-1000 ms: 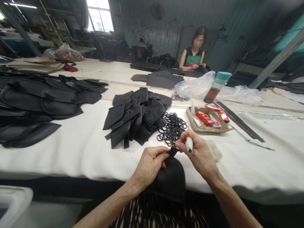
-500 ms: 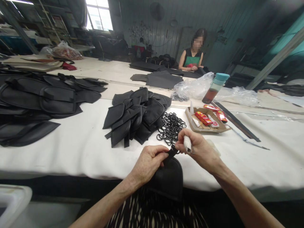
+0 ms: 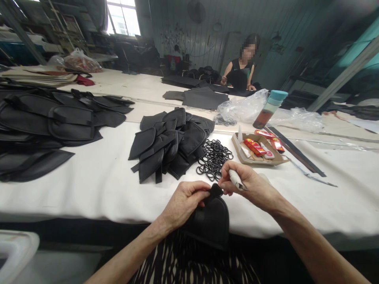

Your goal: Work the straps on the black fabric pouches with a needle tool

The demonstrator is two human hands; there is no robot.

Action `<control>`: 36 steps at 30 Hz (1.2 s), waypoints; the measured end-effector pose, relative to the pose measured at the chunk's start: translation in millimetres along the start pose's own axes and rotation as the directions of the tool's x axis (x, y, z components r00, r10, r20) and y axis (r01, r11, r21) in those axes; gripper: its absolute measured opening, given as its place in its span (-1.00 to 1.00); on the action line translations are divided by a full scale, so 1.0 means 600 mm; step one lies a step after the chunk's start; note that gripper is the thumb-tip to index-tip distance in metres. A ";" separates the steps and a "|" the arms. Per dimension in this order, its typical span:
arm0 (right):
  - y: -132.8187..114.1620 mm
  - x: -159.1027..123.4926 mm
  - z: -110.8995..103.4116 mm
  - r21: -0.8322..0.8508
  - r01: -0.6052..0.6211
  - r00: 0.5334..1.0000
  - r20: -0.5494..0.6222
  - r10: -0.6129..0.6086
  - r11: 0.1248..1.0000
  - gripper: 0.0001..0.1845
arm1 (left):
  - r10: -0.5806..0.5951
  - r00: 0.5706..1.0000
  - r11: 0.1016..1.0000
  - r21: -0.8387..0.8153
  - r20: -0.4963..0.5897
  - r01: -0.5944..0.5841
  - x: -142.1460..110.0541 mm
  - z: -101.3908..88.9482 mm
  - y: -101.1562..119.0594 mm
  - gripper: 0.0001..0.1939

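Note:
My left hand (image 3: 185, 202) pinches the short strap (image 3: 216, 191) of a black leather-like piece (image 3: 209, 224) at the table's front edge. That piece hangs down over my lap. My right hand (image 3: 251, 182) is closed around a slim tool wrapped in white (image 3: 236, 180), its end pointing down to the right. Thumb and forefinger of the same hand meet at the strap's tip; whether they pinch it or only touch it is hard to see. Just beyond lies a heap of black D-shaped rings (image 3: 215, 157). Left of the rings is a pile of similar black pieces (image 3: 170, 144).
More black pieces (image 3: 63, 120) are stacked at the left. To the right stand a cardboard tray (image 3: 260, 161) with red packets and a bottle with a teal lid (image 3: 269, 109). Dark strips (image 3: 296, 152) lie beside them. A co-worker (image 3: 239, 75) handles black material across the table.
The strap end has folded over into a rounded loop between my hands. My right hand has turned slightly, tilting the white-wrapped tool. The co-worker has lifted dark material.

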State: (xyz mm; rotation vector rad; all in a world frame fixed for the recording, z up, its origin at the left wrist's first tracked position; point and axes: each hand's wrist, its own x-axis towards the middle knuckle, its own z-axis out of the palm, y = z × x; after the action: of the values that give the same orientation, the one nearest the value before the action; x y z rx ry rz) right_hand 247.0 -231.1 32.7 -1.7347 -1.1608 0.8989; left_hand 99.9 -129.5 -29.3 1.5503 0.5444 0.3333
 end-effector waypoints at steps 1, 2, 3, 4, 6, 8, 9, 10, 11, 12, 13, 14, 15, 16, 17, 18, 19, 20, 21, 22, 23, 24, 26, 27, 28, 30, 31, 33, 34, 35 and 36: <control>-0.001 0.000 0.001 -0.003 -0.011 1.000 0.007 0.011 1.000 -0.85 | 0.005 1.000 1.000 -0.002 0.012 -0.005 -0.001 0.000 0.002 -0.83; -0.003 -0.001 0.002 -0.009 -0.020 1.000 0.004 0.020 1.000 -0.85 | 0.013 1.000 1.000 0.004 0.018 -0.013 -0.002 0.000 0.004 -0.82; -0.004 -0.001 0.004 -0.016 -0.028 1.000 -0.012 0.028 0.999 -0.85 | 0.025 1.000 0.999 0.021 0.014 -0.025 -0.003 0.001 0.007 -0.82; -0.005 -0.001 0.006 -0.022 -0.033 0.999 -0.039 0.032 0.999 -0.84 | 0.037 0.999 0.998 0.041 0.000 -0.036 -0.005 0.002 0.010 -0.82; -0.002 -0.003 0.009 -0.018 -0.029 0.992 -0.125 0.026 0.999 -0.83 | 0.039 0.999 0.997 0.066 -0.036 -0.037 -0.008 0.005 0.016 -0.82; 0.008 -0.005 0.014 0.010 0.003 0.973 -0.233 -0.001 1.000 -0.81 | -0.001 0.998 0.999 0.050 -0.064 0.004 -0.009 0.006 0.021 -0.83; 0.016 -0.007 0.018 0.029 0.028 0.960 -0.279 -0.019 0.999 -0.81 | -0.030 0.997 0.999 0.028 -0.073 0.032 -0.009 0.006 0.023 -0.84; 0.025 -0.009 0.022 0.050 0.057 0.948 -0.316 -0.038 0.997 -0.82 | -0.056 0.995 0.998 0.004 -0.079 0.056 -0.008 0.006 0.024 -0.85; 0.034 -0.012 0.028 0.074 0.087 0.938 -0.341 -0.057 0.994 -0.82 | -0.073 0.994 0.997 -0.018 -0.082 0.072 -0.007 0.005 0.024 -0.86; 0.043 -0.015 0.034 0.093 0.111 0.931 -0.357 -0.071 0.989 -0.83 | -0.078 0.993 0.997 -0.037 -0.084 0.075 -0.006 0.004 0.023 -0.86; 0.051 -0.018 0.041 0.108 0.129 0.926 -0.370 -0.081 0.986 -0.83 | -0.074 0.993 0.996 -0.053 -0.086 0.070 -0.005 0.003 0.021 -0.87; 0.058 -0.020 0.049 0.119 0.141 0.920 -0.383 -0.085 0.983 -0.83 | -0.067 0.994 0.996 -0.068 -0.089 0.062 -0.005 0.002 0.019 -0.86; 0.064 -0.022 0.057 0.132 0.151 0.913 -0.399 -0.087 0.980 -0.83 | -0.062 0.994 0.995 -0.082 -0.093 0.054 -0.004 0.002 0.016 -0.83; 0.069 -0.023 0.064 0.150 0.156 0.906 -0.416 -0.081 0.976 -0.82 | -0.059 0.994 0.994 -0.097 -0.096 0.050 -0.005 0.002 0.013 -0.80; 0.071 -0.024 0.071 0.175 0.158 0.900 -0.431 -0.069 0.972 -0.80 | -0.058 0.993 0.993 -0.110 -0.100 0.047 -0.005 0.002 0.011 -0.75; 0.073 -0.023 0.077 0.208 0.159 0.896 -0.440 -0.053 0.965 -0.79 | -0.055 0.993 0.992 -0.120 -0.104 0.043 -0.006 0.003 0.008 -0.71; 0.073 -0.022 0.081 0.249 0.161 0.896 -0.443 -0.036 0.955 -0.76 | -0.050 0.993 0.991 -0.125 -0.107 0.036 -0.007 0.004 0.006 -0.68; 0.072 -0.020 0.085 0.289 0.163 0.896 -0.444 -0.019 0.943 -0.74 | -0.040 0.993 0.992 -0.125 -0.112 0.026 -0.008 0.006 0.005 -0.67; 0.071 -0.018 0.088 0.326 0.165 0.894 -0.447 -0.002 0.931 -0.72 | -0.030 0.992 0.993 -0.120 -0.122 0.015 -0.009 0.007 0.004 -0.66; 0.070 -0.016 0.090 0.355 0.170 0.892 -0.452 0.010 0.919 -0.70 | -0.019 0.991 0.994 -0.110 -0.135 0.004 -0.010 0.009 0.003 -0.68; 0.068 -0.014 0.091 0.376 0.178 0.889 -0.457 0.015 0.909 -0.69 | -0.008 0.989 0.995 -0.100 -0.148 -0.007 -0.011 0.011 0.002 -0.70; 0.067 -0.012 0.093 0.393 0.187 0.888 -0.459 0.016 0.900 -0.68 | 0.003 0.987 0.996 -0.092 -0.160 -0.018 -0.012 0.013 0.001 -0.72; 0.064 -0.010 0.096 0.412 0.194 0.896 -0.445 0.011 0.890 -0.68 | 0.015 0.984 0.995 -0.090 -0.179 -0.032 -0.015 0.017 -0.001 -0.77; 0.062 -0.010 0.098 0.412 0.196 0.900 -0.436 0.004 0.890 -0.69 | 0.020 0.982 0.995 -0.092 -0.188 -0.038 -0.016 0.018 -0.002 -0.78; 0.061 -0.010 0.100 0.404 0.197 0.903 -0.430 -0.005 0.893 -0.70 | 0.023 0.980 0.995 -0.093 -0.196 -0.042 -0.017 0.019 -0.003 -0.78; 0.060 -0.011 0.104 0.359 0.201 0.903 -0.430 -0.030 0.911 -0.75 | 0.033 0.978 0.995 -0.081 -0.207 -0.050 -0.019 0.021 -0.004 -0.77; 0.059 -0.011 0.105 0.322 0.203 0.900 -0.434 -0.046 0.925 -0.77 | 0.041 0.978 0.996 -0.069 -0.206 -0.056 -0.019 0.022 -0.005 -0.77; 0.060 -0.014 0.107 0.234 0.194 0.898 -0.434 -0.077 0.953 -0.81 | 0.044 0.977 0.997 -0.050 -0.210 -0.055 -0.020 0.023 -0.006 -0.79; 0.061 -0.015 0.108 0.196 0.185 0.899 -0.429 -0.085 0.963 -0.82 | 0.037 0.975 0.998 -0.046 -0.219 -0.048 -0.020 0.024 -0.006 -0.80; 0.062 -0.017 0.108 0.167 0.172 0.902 -0.422 -0.087 0.971 -0.82 | 0.028 0.972 0.998 -0.046 -0.232 -0.040 -0.020 0.024 -0.007 -0.81; 0.063 -0.018 0.109 0.149 0.158 0.907 -0.412 -0.084 0.976 -0.81 | 0.019 0.969 0.998 -0.048 -0.248 -0.031 -0.020 0.025 -0.008 -0.81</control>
State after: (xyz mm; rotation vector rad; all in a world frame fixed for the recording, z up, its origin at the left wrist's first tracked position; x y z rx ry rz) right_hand 198.4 -233.2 -26.4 -1.5851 -0.8723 0.5164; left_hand 96.9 -148.5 -33.4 1.4756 0.7054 0.5615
